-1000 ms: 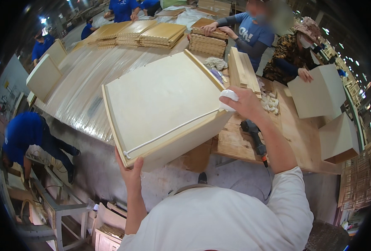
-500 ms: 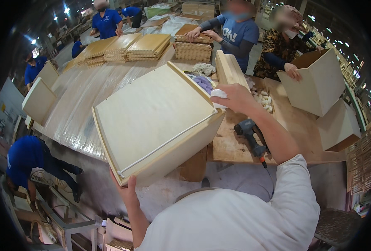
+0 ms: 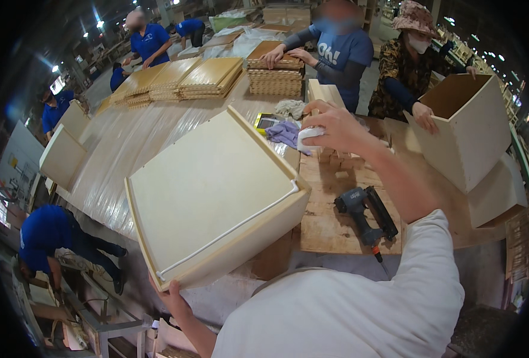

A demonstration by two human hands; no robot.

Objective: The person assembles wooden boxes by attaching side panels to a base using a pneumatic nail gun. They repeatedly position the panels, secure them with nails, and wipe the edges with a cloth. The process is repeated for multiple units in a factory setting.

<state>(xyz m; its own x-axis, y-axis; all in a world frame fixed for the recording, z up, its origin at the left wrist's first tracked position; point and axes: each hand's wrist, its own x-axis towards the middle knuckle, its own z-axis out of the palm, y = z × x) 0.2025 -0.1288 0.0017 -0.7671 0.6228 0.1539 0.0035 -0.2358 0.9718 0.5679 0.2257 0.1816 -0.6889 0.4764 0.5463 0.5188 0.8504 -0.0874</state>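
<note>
A pale wooden box [image 3: 211, 191] sits tilted across the table edge in front of me, its recessed panel facing up. Along the near inner edge of that panel runs a white bead of what looks like glue [image 3: 228, 231]. My left hand [image 3: 176, 301] grips the box's lower left corner, the fingers hidden beneath it. Raised beyond the box's right corner, my right hand [image 3: 334, 128] is closed round a small white bottle [image 3: 310, 139], mostly covered by the fingers and apart from the box. A black nail gun [image 3: 363, 215] lies on the table right of the box.
A purple cloth [image 3: 284, 132] and wood strips [image 3: 327, 92] lie beyond my right hand. Stacked panels [image 3: 211, 79] line the far side of the plastic-covered table [image 3: 112, 173]. At right, a co-worker [image 3: 414, 77] holds another box [image 3: 470, 128]; another co-worker [image 3: 342, 51] handles stacked panels [image 3: 275, 74].
My right hand has lifted off the box's right corner with the white bottle. The view has shifted slightly, and the box appears a little lower and further left.
</note>
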